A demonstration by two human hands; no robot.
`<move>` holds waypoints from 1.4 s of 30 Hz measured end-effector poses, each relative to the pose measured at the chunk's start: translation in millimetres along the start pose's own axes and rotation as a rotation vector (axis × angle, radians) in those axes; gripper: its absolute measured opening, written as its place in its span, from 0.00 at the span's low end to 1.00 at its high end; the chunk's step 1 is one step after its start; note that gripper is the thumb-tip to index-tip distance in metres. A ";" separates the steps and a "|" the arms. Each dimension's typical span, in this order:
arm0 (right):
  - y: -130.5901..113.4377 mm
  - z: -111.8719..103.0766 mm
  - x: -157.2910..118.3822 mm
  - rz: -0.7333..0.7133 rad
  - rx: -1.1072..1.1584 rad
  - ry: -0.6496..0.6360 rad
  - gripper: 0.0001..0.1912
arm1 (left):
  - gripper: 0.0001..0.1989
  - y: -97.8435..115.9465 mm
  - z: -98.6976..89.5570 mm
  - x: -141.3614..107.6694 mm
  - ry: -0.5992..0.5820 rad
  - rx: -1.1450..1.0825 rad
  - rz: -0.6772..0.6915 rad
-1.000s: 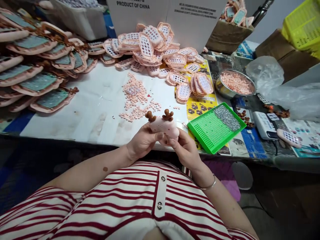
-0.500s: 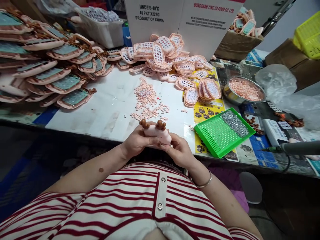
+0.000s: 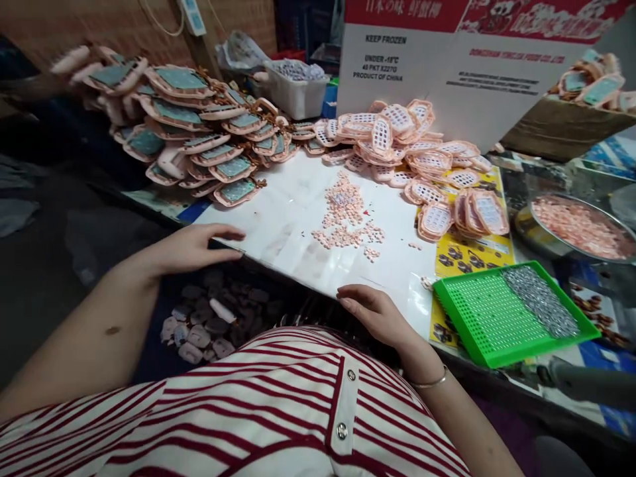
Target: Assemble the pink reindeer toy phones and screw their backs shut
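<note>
Pale casing (image 3: 222, 310) below left fingers (image 3: 224, 231)

From right hand (image 3: 373, 313): white sheet (image 3: 281, 238) open toward 10 o'clock; pink button pile (image 3: 342, 204) blocks 11, keypad shells (image 3: 381, 136) 12, green perforated tray (image 3: 479, 301) 3.

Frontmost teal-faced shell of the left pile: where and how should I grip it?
I'd pinch the teal-faced shell by its pink near rim, coming from the near side with the left hand, which is empty and closest. It lies teal side up with that rim exposed; other shells crowd its far side. I'd avoid the slender-looking brown prongs at its right end.
</note>
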State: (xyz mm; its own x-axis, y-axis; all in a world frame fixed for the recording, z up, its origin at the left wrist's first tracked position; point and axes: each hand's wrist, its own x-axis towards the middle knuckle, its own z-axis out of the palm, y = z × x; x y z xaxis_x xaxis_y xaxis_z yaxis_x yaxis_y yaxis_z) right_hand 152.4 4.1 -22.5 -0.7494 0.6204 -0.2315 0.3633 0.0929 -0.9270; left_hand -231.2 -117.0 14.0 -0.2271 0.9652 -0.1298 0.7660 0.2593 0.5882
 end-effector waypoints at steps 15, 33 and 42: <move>2.2 -9.9 20.5 0.229 0.204 0.123 0.26 | 0.27 35.9 -61.9 232.7 0.676 0.342 0.082; 8.4 -14.0 18.8 0.227 0.482 0.204 0.26 | 0.14 10.2 -115.0 213.7 0.466 0.687 -0.018; 8.1 -14.8 21.4 0.121 0.451 0.168 0.23 | 0.27 68.3 -35.4 147.9 0.751 0.246 0.278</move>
State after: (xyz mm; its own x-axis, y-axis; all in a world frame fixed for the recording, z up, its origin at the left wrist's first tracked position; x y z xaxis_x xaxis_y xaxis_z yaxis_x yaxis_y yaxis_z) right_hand 147.5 29.7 -30.5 -0.6034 0.7264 -0.3291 0.1387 -0.3108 -0.9403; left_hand -233.8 42.2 63.2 -0.2837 0.7384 0.6118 0.9431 0.0992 0.3175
